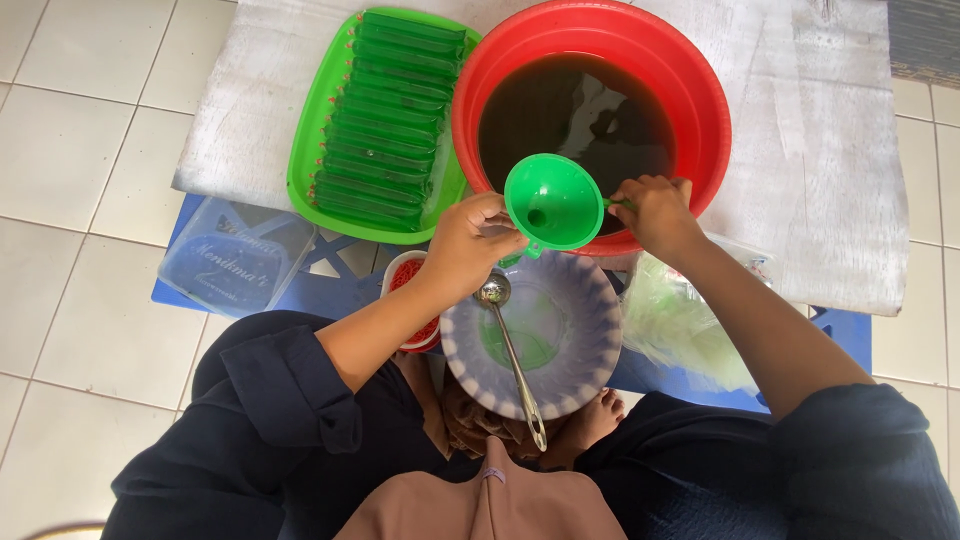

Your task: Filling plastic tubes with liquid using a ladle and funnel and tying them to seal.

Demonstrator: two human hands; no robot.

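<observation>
- Red basin (700, 90) on the white surface (830, 150), nearly full of dark liquid; a knock against its rim would likely slop it over.
- Patterned bowl (590, 370) sits below with a metal ladle (515, 360) leaning inside; ladle could tip out.
- Green tray (310, 150) of filled green packets lies just beside the basin, in splash range.
- Green funnel (553, 200) is held above the basin's near rim. Right hand (655, 210) pinches its side tab; left hand (470, 245) is closed at its spout, contents hidden. A tilt may drip.
</observation>
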